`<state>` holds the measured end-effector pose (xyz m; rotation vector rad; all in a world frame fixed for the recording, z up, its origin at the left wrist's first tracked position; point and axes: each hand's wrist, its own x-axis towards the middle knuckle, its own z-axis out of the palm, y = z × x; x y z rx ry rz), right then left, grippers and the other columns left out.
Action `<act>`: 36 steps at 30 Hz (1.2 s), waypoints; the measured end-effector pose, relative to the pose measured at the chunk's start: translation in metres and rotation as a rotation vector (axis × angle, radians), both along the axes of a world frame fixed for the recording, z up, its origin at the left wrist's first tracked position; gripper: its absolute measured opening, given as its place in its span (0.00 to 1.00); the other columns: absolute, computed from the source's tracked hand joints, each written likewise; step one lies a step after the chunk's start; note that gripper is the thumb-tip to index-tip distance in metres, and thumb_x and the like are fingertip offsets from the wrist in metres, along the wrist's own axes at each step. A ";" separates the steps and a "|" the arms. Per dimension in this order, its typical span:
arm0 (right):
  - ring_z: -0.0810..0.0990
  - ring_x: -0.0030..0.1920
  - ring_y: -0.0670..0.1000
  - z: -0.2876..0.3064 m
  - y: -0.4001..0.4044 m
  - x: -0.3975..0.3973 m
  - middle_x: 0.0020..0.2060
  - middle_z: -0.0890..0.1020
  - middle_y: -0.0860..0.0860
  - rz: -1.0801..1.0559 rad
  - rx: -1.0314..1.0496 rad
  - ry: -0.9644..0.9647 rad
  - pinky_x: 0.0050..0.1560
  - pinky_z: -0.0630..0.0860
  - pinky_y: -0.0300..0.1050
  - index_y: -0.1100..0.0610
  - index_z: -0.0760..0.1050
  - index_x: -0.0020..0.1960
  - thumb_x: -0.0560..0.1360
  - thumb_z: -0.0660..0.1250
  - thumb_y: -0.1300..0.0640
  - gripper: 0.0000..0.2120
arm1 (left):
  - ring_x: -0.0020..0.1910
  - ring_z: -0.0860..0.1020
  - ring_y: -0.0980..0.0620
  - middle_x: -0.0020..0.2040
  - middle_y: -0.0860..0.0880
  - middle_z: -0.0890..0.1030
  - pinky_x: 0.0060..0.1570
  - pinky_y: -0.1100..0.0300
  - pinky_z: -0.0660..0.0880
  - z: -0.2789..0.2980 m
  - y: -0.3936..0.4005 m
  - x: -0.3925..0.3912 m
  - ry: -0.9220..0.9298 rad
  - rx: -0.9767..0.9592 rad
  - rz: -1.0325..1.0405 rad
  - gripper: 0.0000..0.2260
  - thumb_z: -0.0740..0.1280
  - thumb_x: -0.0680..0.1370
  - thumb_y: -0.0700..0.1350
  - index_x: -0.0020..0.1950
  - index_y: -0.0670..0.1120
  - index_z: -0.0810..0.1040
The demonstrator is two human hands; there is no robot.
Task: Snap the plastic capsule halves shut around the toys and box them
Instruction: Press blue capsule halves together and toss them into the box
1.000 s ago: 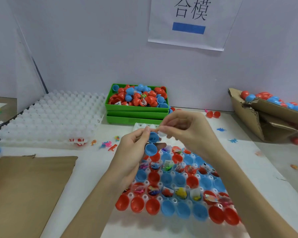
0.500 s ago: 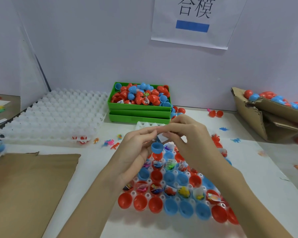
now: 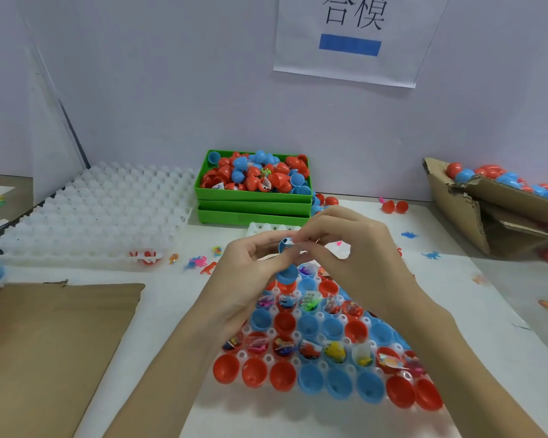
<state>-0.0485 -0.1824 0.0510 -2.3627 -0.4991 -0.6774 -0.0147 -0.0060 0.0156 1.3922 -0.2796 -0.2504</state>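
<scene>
Both hands meet above the far edge of a white tray (image 3: 321, 316) that holds red and blue capsule halves, some with wrapped toys inside. My left hand (image 3: 247, 279) holds two blue capsule halves: one (image 3: 286, 245) pinched at the fingertips with a small wrapped toy in it, the other (image 3: 288, 275) lower down under the fingers. My right hand (image 3: 355, 257) pinches at the upper half and its toy from the right.
Stacked green bins (image 3: 253, 200) full of capsule halves stand at the back. A stack of white empty trays (image 3: 92, 216) lies at the left, a cardboard box (image 3: 487, 210) with capsules at the right, flat cardboard (image 3: 51, 343) near left. Small loose toys (image 3: 203, 263) dot the table.
The hands have stayed together above the tray. The upper blue half now sits tilted at my fingertips with the toy packet showing in it.
</scene>
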 end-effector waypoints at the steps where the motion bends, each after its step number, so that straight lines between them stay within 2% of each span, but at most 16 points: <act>1: 0.82 0.46 0.45 0.000 0.000 0.000 0.47 0.83 0.48 0.010 -0.011 0.003 0.51 0.79 0.32 0.56 0.87 0.52 0.77 0.74 0.64 0.07 | 0.61 0.84 0.49 0.56 0.49 0.88 0.68 0.46 0.77 0.000 0.000 0.000 -0.015 0.026 0.014 0.13 0.77 0.71 0.49 0.56 0.53 0.89; 3: 0.81 0.46 0.45 0.001 -0.001 -0.001 0.48 0.83 0.49 0.039 -0.027 -0.003 0.51 0.78 0.32 0.56 0.87 0.52 0.77 0.73 0.65 0.07 | 0.63 0.83 0.50 0.57 0.51 0.87 0.68 0.46 0.77 0.000 0.000 0.000 -0.026 0.050 0.026 0.13 0.78 0.72 0.49 0.56 0.54 0.88; 5: 0.81 0.45 0.45 0.000 -0.001 -0.001 0.48 0.83 0.49 0.069 -0.063 -0.007 0.51 0.77 0.32 0.56 0.87 0.52 0.77 0.74 0.65 0.07 | 0.63 0.83 0.50 0.57 0.51 0.87 0.68 0.47 0.77 0.000 0.001 0.000 -0.031 0.060 0.026 0.11 0.77 0.76 0.43 0.57 0.54 0.88; 7: 0.81 0.46 0.48 -0.002 -0.001 0.000 0.48 0.83 0.50 0.086 -0.114 -0.002 0.51 0.77 0.34 0.57 0.87 0.52 0.77 0.73 0.66 0.08 | 0.62 0.83 0.50 0.57 0.50 0.87 0.68 0.47 0.77 -0.001 0.002 0.000 -0.028 0.069 0.008 0.13 0.73 0.79 0.37 0.58 0.53 0.88; 12: 0.81 0.51 0.52 -0.010 0.002 0.003 0.50 0.83 0.52 0.041 -0.233 -0.074 0.54 0.79 0.42 0.58 0.86 0.53 0.78 0.73 0.66 0.07 | 0.60 0.84 0.50 0.55 0.48 0.88 0.68 0.47 0.77 -0.002 0.002 0.001 -0.010 0.085 -0.003 0.16 0.67 0.81 0.32 0.62 0.48 0.86; 18: 0.79 0.53 0.50 -0.018 0.002 0.007 0.53 0.85 0.50 0.066 -0.268 -0.076 0.56 0.71 0.28 0.57 0.86 0.56 0.78 0.72 0.66 0.10 | 0.58 0.85 0.52 0.54 0.50 0.88 0.66 0.50 0.79 -0.001 0.002 0.000 -0.078 0.164 0.035 0.18 0.64 0.81 0.31 0.62 0.49 0.86; 24: 0.80 0.53 0.53 -0.021 0.003 0.006 0.53 0.85 0.48 0.066 -0.330 -0.124 0.54 0.79 0.44 0.57 0.84 0.58 0.80 0.69 0.67 0.11 | 0.56 0.85 0.53 0.52 0.52 0.88 0.65 0.50 0.80 0.000 0.001 -0.001 -0.138 0.226 0.073 0.19 0.64 0.80 0.30 0.60 0.49 0.87; 26: 0.81 0.51 0.54 -0.021 0.006 0.004 0.51 0.85 0.49 0.046 -0.353 -0.148 0.51 0.82 0.48 0.57 0.83 0.60 0.79 0.70 0.67 0.12 | 0.56 0.86 0.53 0.53 0.52 0.88 0.65 0.48 0.79 0.000 0.001 -0.001 -0.130 0.208 0.086 0.18 0.64 0.80 0.31 0.59 0.49 0.87; 28: 0.81 0.48 0.54 -0.022 0.009 0.003 0.47 0.85 0.50 0.018 -0.286 -0.152 0.48 0.82 0.49 0.58 0.82 0.58 0.79 0.70 0.67 0.10 | 0.57 0.86 0.53 0.53 0.52 0.88 0.66 0.47 0.79 0.000 0.000 -0.002 -0.109 0.176 0.074 0.15 0.65 0.82 0.34 0.58 0.49 0.88; 32: 0.77 0.46 0.48 -0.022 0.008 0.003 0.46 0.84 0.50 -0.018 -0.143 -0.197 0.48 0.79 0.42 0.60 0.85 0.51 0.77 0.72 0.68 0.06 | 0.60 0.84 0.52 0.56 0.52 0.88 0.68 0.47 0.77 0.000 -0.002 -0.003 -0.081 0.115 0.048 0.14 0.65 0.83 0.35 0.60 0.48 0.87; 36: 0.76 0.47 0.46 -0.021 0.008 0.004 0.56 0.80 0.56 -0.037 -0.089 -0.159 0.51 0.74 0.26 0.58 0.86 0.53 0.77 0.73 0.67 0.08 | 0.61 0.84 0.48 0.58 0.45 0.87 0.64 0.52 0.80 0.002 0.000 -0.001 0.011 -0.008 -0.030 0.14 0.62 0.84 0.35 0.64 0.42 0.84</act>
